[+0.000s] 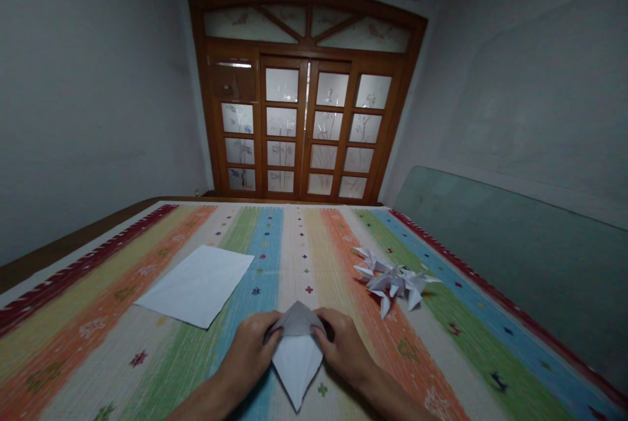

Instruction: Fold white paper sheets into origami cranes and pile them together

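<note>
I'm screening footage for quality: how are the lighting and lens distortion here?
Head view: dim overall, brightest at the door panes; head view: door frame flares outward toward the top, likely wide-angle distortion; head view: folded paper greyer on its upper flap than below, left hand and right hand without obvious motion blur.

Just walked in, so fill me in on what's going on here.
A person is handling a folded paper, with the left hand and the right hand gripping it from either side. One narrow point faces the person. Farther off to the left, flat white paper lies on the striped tablecloth; to the right sits a cluster of pointed paper shapes. Neither hand touches those.
</note>
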